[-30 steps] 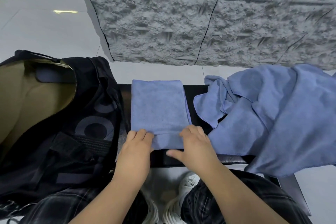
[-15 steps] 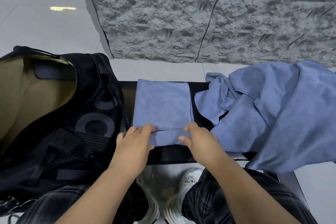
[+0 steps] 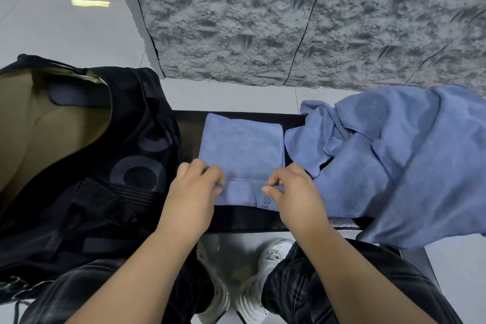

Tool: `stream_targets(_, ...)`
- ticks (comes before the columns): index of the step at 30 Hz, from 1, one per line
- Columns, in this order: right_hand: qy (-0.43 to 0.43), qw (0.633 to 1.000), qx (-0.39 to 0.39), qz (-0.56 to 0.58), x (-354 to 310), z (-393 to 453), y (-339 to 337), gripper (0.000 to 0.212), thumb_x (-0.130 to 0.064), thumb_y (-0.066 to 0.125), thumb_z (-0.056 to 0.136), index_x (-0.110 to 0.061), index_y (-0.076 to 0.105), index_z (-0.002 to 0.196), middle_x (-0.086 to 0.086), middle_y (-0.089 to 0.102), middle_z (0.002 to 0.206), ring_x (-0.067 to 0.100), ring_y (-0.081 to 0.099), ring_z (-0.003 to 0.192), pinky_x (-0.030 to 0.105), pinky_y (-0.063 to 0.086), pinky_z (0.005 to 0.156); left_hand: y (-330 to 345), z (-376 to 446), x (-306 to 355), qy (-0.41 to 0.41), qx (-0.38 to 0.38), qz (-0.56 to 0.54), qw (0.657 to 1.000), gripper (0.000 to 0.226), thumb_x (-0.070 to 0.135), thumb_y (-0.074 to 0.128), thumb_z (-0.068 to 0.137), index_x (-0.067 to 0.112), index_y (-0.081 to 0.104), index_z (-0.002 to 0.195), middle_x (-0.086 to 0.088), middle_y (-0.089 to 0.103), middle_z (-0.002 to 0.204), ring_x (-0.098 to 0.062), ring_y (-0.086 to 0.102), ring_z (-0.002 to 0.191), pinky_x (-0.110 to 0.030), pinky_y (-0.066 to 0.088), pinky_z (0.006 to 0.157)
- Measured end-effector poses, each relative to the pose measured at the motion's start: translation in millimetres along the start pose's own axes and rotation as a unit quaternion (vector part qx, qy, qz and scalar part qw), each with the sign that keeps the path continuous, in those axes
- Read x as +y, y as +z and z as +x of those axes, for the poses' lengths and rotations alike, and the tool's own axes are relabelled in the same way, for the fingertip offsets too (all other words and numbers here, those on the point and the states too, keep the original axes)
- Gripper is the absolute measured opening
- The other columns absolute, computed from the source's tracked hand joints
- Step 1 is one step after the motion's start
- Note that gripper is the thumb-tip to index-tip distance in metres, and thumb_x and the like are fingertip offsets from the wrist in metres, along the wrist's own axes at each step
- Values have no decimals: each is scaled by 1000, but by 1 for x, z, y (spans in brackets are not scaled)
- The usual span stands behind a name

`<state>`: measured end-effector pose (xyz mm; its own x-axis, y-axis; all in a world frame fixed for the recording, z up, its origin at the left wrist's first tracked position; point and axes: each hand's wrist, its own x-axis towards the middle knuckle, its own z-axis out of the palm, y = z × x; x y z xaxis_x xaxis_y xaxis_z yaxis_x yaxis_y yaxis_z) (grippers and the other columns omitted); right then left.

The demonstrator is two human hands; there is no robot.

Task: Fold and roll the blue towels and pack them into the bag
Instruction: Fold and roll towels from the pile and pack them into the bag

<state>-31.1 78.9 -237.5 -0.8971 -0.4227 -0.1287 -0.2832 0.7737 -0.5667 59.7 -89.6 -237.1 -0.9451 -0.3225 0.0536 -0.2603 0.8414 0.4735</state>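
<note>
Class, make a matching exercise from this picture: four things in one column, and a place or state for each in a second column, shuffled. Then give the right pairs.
Things:
1. folded towel
2. bag
3. loose towels
4. shoes

Places or states:
A. heaped, unfolded, at the right
B. on the floor, under the bench
C. near end turned over and pinched by both hands
D. open at the left, tan lining showing

Pairs: 1-C, 2-D, 3-A, 4-B

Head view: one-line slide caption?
Both hands, left and right, roll the near edge of a folded blue microfibre towel on a black bench, open black bag alongside.
</note>
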Motion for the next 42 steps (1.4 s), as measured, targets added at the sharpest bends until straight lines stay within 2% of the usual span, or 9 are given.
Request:
stream_targets(4,-101,995,6,0,-5,0,2,4,-9,67,82,-8,70,84,6,59,87,26,57,84,32,47,71,3,2,2,-10,21,-1,1000,20,-2,71,73,16,64,71,6,50,76,-18,39,71,-38,48,51)
stream_targets(10,-131,974,-103,-151,-9,-6,3,57,-35,71,80,-25,45,130,-8,43,125,15,36,120,27,28,99,6,4,3,-15,44,-5,999,12,5,71,77,17,72,80,5,61,79,-19,44,77,-34,49,58)
stream_targets(13,-122,976,-104,-148,-10,3,6,45,-28,65,85,-26,49,127,-7,48,122,16,38,120,27,27,98,3,5,5,-11,44,-2,999,11,19,78,71,19,70,79,6,60,78,-19,48,77,-30,47,62)
stream_targets(17,-82,980,-140,-118,-13,12,-4,36,-32,60,89,-24,47,121,-7,54,106,16,46,107,30,33,93,2,1,3,16,-37,74,996,56,45,87,46,19,63,90,6,59,89,-21,55,89,-32,40,82)
stream_targets(24,-1,966,-255,-38,-9,16,-16,28,-36,61,89,-23,48,109,-4,53,96,18,52,94,27,41,76,1,7,3,-3,-75,15,997,35,23,75,75,19,60,107,9,57,107,-18,43,107,-25,37,86)
stream_targets(30,-6,964,-263,-23,-12,16,-22,28,-30,62,89,-12,56,110,1,54,103,15,51,92,25,39,75,-3,10,3,-25,-128,32,991,21,33,60,87,27,58,108,15,55,104,-12,39,108,-26,33,85)
stream_targets(35,15,955,-292,-47,-6,16,-23,32,-37,59,90,-13,60,112,1,51,104,18,48,102,25,37,83,-11,12,3,-29,-224,-12,974,5,34,55,91,29,55,89,12,46,74,-14,43,94,-29,36,79)
stream_targets(38,-4,961,-243,-130,-8,13,-21,38,-41,60,88,-23,55,122,-1,51,117,18,37,118,33,34,99,-11,13,6,-35,-213,-22,976,10,33,52,93,29,55,84,12,43,69,-15,43,90,-29,36,74)
stream_targets(42,-82,979,-154,-110,-16,10,-22,29,-30,64,87,-22,56,113,-4,51,113,17,41,114,31,36,97,-2,13,7,-64,-161,-32,984,20,35,48,95,23,63,100,8,59,88,-17,45,98,-34,42,85)
